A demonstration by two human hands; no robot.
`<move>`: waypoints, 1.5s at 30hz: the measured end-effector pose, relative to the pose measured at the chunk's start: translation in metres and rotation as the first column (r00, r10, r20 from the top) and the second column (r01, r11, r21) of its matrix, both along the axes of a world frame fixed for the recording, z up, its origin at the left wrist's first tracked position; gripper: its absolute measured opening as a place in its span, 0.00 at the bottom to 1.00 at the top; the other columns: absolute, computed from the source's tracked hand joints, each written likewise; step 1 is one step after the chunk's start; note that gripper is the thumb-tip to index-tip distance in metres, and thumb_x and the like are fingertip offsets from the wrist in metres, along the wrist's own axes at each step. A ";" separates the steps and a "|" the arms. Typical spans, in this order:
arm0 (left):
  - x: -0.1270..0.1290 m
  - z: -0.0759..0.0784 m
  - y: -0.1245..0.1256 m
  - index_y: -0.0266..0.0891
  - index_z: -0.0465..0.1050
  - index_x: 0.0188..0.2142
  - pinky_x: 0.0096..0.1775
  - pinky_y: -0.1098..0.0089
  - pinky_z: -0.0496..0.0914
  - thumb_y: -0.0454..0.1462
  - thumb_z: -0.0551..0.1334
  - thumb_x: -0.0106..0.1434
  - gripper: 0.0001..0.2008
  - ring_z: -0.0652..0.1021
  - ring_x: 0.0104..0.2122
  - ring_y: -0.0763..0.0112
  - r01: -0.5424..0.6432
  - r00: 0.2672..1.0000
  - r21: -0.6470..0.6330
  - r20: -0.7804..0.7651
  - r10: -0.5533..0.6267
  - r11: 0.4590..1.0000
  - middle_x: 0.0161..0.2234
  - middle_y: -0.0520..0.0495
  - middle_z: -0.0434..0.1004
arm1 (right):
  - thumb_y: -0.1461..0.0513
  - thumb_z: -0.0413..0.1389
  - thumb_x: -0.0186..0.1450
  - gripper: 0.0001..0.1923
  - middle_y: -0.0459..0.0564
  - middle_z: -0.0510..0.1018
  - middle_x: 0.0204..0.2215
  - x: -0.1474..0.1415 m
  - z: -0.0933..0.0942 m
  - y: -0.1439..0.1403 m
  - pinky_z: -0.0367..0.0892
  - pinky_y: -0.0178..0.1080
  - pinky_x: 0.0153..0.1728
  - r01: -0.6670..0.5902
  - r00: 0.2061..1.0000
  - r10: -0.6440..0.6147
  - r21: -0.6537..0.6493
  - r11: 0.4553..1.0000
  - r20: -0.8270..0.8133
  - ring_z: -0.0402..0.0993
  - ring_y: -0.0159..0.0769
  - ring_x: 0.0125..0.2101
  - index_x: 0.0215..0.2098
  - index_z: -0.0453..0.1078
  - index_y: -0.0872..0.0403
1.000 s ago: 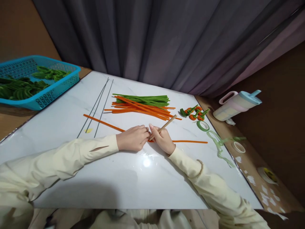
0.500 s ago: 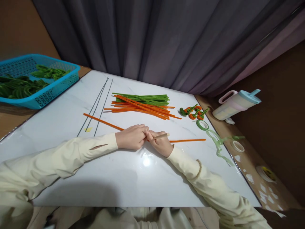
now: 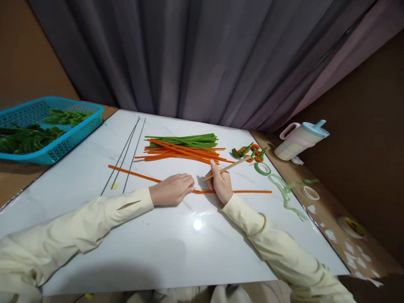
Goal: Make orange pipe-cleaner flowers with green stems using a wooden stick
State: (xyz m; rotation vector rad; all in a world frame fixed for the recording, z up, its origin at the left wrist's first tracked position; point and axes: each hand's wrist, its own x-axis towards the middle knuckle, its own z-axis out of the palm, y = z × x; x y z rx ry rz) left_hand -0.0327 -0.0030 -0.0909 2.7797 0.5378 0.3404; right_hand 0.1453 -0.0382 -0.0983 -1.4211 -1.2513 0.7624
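The left hand (image 3: 173,190) rests low with its fingers curled in, closed on an orange pipe cleaner (image 3: 252,192) that runs out on both sides of it. The right hand (image 3: 222,185) grips a slim wooden stick (image 3: 235,164), thumb raised along it, the stick slanting above the tabletop (image 3: 221,252). The pipe cleaner passes behind the right hand; whether those fingers also touch it, I cannot tell.

The pipe cleaner's left end lies across three dark thin wires (image 3: 133,153), near a yellow scrap (image 3: 115,185). A tug to the right would probably drag the wires askew. If the left grip loosened, the springy length could slide or twist, and turning the stick at a poor angle might kink it.

Beyond the hands lie a heap of loose orange pipe cleaners (image 3: 176,151) and, behind, a green bundle (image 3: 198,139). On the right, the stick's far end reaches to the small curled orange-and-green pieces (image 3: 259,155), so a careless swing could knock them. Just beside these sits a green tape roll (image 3: 262,169), then a tangled pale-green strip (image 3: 285,195) that a sleeve might catch. Farther out stand a straw-lidded tumbler (image 3: 295,145) and, left, a blue basket (image 3: 75,132) of green pieces.
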 end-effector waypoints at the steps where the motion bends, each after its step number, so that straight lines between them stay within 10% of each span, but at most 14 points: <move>1: 0.000 -0.001 0.000 0.38 0.59 0.32 0.35 0.67 0.64 0.34 0.45 0.68 0.10 0.69 0.30 0.67 -0.005 1.000 -0.009 0.008 0.005 1.000 0.30 0.46 0.68 | 0.43 0.41 0.65 0.30 0.41 0.59 0.06 0.002 0.000 0.000 0.57 0.33 0.17 0.035 0.999 -0.036 0.019 0.999 0.015 0.56 0.28 0.11 0.14 0.59 0.52; 7: -0.002 -0.007 -0.004 0.39 0.58 0.35 0.27 0.69 0.62 0.34 0.44 0.69 0.08 0.72 0.26 0.69 -0.067 0.994 0.031 0.087 0.064 0.997 0.30 0.48 0.70 | 0.48 0.42 0.67 0.23 0.43 0.68 0.13 0.007 0.001 -0.005 0.65 0.35 0.30 0.028 0.941 -0.070 0.129 0.991 0.331 0.69 0.33 0.19 0.32 0.72 0.52; 17: -0.004 -0.010 0.003 0.36 0.63 0.38 0.30 0.68 0.66 0.27 0.45 0.64 0.11 0.73 0.29 0.67 -0.161 0.980 0.386 0.174 0.100 0.908 0.28 0.46 0.71 | 0.47 0.48 0.64 0.23 0.48 0.78 0.23 0.034 0.019 0.002 0.67 0.35 0.33 -0.576 0.690 0.525 -0.060 0.815 0.498 0.74 0.35 0.26 0.35 0.75 0.55; 37: -0.004 -0.010 0.001 0.37 0.65 0.33 0.28 0.70 0.61 0.28 0.48 0.65 0.10 0.69 0.27 0.70 0.015 0.980 0.505 0.165 -0.114 0.863 0.26 0.49 0.69 | 0.62 0.47 0.67 0.13 0.52 0.77 0.25 0.031 0.015 -0.001 0.65 0.31 0.30 -0.690 0.578 0.545 0.009 0.723 0.608 0.71 0.32 0.26 0.31 0.72 0.58; 45: -0.004 -0.014 0.005 0.37 0.64 0.35 0.27 0.71 0.61 0.33 0.46 0.70 0.11 0.72 0.28 0.71 -0.012 0.995 0.328 0.100 -0.022 0.945 0.29 0.50 0.70 | 0.67 0.41 0.68 0.16 0.48 0.70 0.21 0.030 0.004 -0.003 0.57 0.33 0.25 -0.656 0.416 0.168 0.167 0.736 0.894 0.62 0.33 0.25 0.34 0.71 0.57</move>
